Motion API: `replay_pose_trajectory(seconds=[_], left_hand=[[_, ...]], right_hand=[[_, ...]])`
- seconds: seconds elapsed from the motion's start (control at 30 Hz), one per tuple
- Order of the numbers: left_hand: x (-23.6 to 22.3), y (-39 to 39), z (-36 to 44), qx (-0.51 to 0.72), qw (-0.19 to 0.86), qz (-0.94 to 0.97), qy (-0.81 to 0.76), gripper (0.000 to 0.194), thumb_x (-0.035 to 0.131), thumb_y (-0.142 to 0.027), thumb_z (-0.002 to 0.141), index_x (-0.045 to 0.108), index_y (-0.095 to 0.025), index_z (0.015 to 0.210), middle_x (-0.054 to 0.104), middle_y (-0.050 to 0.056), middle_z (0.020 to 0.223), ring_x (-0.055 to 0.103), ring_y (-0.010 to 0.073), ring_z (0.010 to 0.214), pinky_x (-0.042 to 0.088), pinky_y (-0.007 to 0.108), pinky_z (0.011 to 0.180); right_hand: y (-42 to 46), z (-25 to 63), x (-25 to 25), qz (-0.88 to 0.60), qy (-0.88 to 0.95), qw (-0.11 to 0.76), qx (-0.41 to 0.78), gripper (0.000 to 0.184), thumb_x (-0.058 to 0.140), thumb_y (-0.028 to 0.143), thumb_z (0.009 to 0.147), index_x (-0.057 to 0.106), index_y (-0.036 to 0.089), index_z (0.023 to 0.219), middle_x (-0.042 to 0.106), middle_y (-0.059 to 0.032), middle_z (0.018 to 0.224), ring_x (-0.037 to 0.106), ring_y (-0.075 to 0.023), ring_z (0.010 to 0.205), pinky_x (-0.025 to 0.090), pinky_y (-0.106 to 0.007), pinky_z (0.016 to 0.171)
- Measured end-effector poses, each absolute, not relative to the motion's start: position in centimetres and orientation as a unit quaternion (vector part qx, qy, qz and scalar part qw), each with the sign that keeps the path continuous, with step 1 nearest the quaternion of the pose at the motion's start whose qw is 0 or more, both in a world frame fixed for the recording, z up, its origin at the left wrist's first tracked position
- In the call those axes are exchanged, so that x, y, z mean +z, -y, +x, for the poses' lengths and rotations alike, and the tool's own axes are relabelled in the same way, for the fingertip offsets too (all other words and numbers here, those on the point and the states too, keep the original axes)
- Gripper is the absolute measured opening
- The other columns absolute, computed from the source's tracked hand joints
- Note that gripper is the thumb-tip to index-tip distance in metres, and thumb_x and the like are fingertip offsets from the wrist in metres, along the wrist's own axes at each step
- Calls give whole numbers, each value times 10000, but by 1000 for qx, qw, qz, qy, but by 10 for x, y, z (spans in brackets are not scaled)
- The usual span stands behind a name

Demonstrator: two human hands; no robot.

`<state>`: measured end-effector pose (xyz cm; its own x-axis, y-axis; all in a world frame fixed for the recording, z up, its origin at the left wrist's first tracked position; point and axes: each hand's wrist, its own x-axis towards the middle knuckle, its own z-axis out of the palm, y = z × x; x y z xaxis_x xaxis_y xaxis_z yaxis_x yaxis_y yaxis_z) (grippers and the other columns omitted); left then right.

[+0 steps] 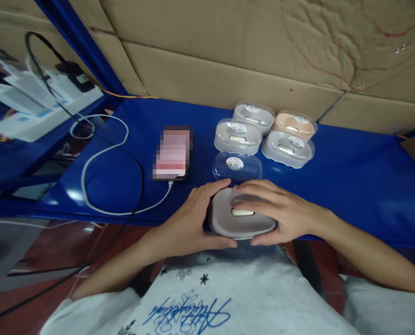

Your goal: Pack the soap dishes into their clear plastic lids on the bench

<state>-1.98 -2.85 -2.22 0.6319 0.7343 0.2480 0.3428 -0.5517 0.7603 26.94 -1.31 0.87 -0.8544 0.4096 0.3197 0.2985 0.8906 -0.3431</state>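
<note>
A grey oval plastic box (224, 216) with a small cream handle on top is between my two hands at the table's near edge. My left hand (196, 218) grips its left end, thumb along the near rim and index finger at the far rim. My right hand (280, 211) is wrapped round the right end, with fingers across the top near the handle and the thumb on the near side. Just beyond lies a clear oval cover (237, 166) with a round label. The underside of the box is hidden.
Beyond the cover stand several similar boxes under clear covers, including a grey one (237, 142) and a peach one (296, 128). A phone (172, 153) on a white cable (83, 174) lies left on the blue table (361, 186). A power strip (25, 123) with chargers stands far left.
</note>
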Motion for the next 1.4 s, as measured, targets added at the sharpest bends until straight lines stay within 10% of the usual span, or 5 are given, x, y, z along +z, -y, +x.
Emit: replay_pose_trajectory(seconds=[0.77, 1.4], left_hand=[[-33, 29, -21, 267, 352, 840, -315, 1415, 927, -579, 727, -93, -388, 1689, 486, 202, 1604, 539, 475, 1416, 480, 705, 1119], [-14, 26, -28, 263, 252, 922, -130, 712, 896, -573, 764, 612, -247, 1330, 636, 103, 1154, 653, 287, 1027, 592, 397, 858]], right_hand=[[3, 291, 20, -261, 907, 306, 125, 484, 634, 515, 1028, 642, 200, 1395, 637, -174, 1434, 613, -316, 1394, 527, -469, 1163], [1, 289, 23, -251, 926, 231, 165, 466, 568, 487, 1069, 617, 165, 1402, 669, -182, 1431, 644, -294, 1353, 518, -456, 1126]])
